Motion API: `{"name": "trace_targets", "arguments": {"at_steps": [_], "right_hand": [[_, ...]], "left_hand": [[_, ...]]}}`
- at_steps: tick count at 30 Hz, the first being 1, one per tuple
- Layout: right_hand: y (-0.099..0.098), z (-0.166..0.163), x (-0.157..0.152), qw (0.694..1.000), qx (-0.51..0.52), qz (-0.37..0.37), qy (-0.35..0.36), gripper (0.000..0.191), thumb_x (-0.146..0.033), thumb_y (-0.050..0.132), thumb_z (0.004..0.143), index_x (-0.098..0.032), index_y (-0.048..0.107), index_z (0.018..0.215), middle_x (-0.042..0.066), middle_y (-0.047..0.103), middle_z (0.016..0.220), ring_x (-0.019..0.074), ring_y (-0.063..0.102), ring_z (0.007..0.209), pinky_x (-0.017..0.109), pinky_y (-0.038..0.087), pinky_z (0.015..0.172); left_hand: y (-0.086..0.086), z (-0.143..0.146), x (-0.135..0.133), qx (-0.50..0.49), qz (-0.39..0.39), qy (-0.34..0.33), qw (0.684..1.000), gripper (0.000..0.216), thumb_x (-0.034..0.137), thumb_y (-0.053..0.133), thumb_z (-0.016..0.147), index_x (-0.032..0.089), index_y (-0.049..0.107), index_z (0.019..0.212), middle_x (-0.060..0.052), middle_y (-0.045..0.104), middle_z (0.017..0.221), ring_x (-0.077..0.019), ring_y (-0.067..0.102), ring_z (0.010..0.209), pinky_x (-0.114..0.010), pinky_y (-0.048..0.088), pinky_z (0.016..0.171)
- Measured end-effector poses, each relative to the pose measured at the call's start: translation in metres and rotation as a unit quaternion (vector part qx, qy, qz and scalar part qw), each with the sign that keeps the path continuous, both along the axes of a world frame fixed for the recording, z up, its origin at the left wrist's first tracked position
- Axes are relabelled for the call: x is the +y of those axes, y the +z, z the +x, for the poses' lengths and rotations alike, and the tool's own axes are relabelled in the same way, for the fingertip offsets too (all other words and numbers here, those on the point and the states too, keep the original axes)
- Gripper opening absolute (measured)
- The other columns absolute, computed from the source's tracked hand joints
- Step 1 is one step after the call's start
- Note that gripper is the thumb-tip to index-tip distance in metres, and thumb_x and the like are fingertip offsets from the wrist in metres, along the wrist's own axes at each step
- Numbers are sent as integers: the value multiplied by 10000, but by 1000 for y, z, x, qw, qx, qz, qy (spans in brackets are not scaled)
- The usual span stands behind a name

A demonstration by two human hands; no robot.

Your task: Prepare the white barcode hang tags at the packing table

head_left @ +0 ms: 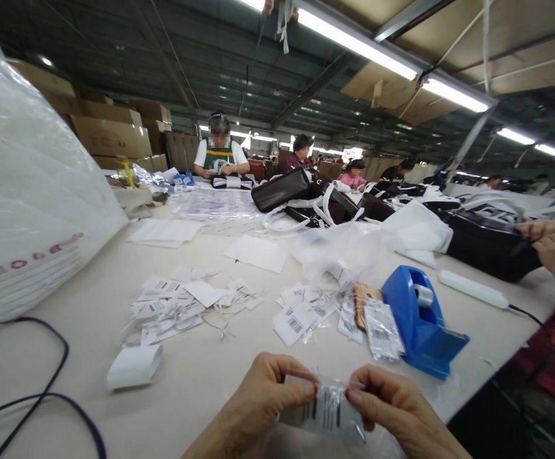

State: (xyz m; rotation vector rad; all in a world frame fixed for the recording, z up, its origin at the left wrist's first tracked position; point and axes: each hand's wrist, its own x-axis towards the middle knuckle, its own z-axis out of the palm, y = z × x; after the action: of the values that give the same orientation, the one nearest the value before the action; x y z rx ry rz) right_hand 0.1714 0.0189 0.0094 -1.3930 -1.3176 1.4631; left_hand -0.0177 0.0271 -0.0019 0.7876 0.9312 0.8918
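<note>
Head camera: at the bench's (201,376) near edge, the left hand (258,398) and right hand (392,408) hold a small clear bag (327,411) with a barcode tag inside, fingers of both pinched on its top corners. A blue tape dispenser (420,322) sits just right; loose tags (301,315) lie scattered beyond.

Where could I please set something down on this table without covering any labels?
Bare pale tabletop lies between the big clear plastic bag and the scattered white barcode tags. It is crowded around the blue tape dispenser and the black bags.
</note>
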Motion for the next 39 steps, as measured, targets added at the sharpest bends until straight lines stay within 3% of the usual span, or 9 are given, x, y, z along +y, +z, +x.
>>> {"name": "trace_targets", "arguments": {"at_steps": [3, 10, 14, 19, 26, 33, 36, 39], "right_hand": [[-5, 0, 1, 1000, 9, -11, 1, 267, -397, 685, 648, -142, 611, 614, -35, 534, 519, 91, 443, 497, 205, 341, 495], [-11, -3, 3, 1000, 28, -4, -9, 267, -394, 699, 647, -142, 612, 629, -42, 538, 503, 75, 439, 459, 191, 333, 464], [-12, -6, 2, 998, 46, 3, -37, 263, -386, 719, 622, -145, 614, 608, -34, 554, 496, 78, 439, 452, 193, 328, 451], [-11, -8, -1, 998, 48, 1, -44, 266, -386, 727, 609, -142, 623, 594, -31, 557, 486, 74, 432, 444, 193, 328, 448], [-17, -8, -2, 998, 54, -5, -39, 268, -380, 727, 619, -138, 615, 604, -47, 527, 476, 60, 422, 433, 179, 308, 441], [-18, -11, -3, 996, 77, -8, -48, 249, -367, 737, 614, -140, 634, 618, -39, 549, 495, 71, 446, 455, 185, 338, 464], [-17, -11, -3, 996, 75, -8, -45, 241, -358, 739, 613, -141, 634, 606, -39, 548, 488, 71, 446, 452, 184, 338, 463], [-17, -10, -3, 997, 70, -4, -45, 235, -352, 732, 625, -141, 631, 604, -41, 544, 485, 70, 448, 453, 181, 336, 464]], "left_hand": [[-1, 5, 1, 39, -5, 48, 998, 178, 267, 716, 513, 110, 639, 547, 6, 560, 485, -102, 462, 492, -237, 303, 525], [-1, 6, 3, 35, -8, 72, 997, 139, 233, 666, 504, 113, 634, 564, 7, 559, 456, -111, 476, 467, -238, 315, 500], [-1, 3, 3, 16, -2, 61, 998, 145, 226, 673, 509, 121, 639, 604, 4, 587, 499, -112, 500, 487, -239, 337, 521], [-7, 3, 7, 61, 7, 34, 998, 223, 229, 711, 458, 122, 660, 647, -1, 596, 528, -122, 504, 486, -243, 331, 503], [-7, 5, 5, 129, 88, 46, 987, 130, 245, 632, 580, 122, 660, 549, 25, 512, 457, -88, 417, 467, -221, 282, 475], [-5, 5, 5, 131, 90, 59, 985, 164, 280, 606, 624, 128, 626, 568, 38, 485, 455, -85, 407, 461, -216, 276, 464], [-5, 2, 7, 135, 72, 48, 987, 160, 283, 641, 588, 124, 619, 583, 31, 503, 484, -90, 429, 481, -220, 299, 481], [-5, 0, 9, 121, 47, 20, 991, 244, 179, 703, 466, 125, 633, 693, 34, 544, 554, -104, 482, 512, -228, 338, 502]]}}
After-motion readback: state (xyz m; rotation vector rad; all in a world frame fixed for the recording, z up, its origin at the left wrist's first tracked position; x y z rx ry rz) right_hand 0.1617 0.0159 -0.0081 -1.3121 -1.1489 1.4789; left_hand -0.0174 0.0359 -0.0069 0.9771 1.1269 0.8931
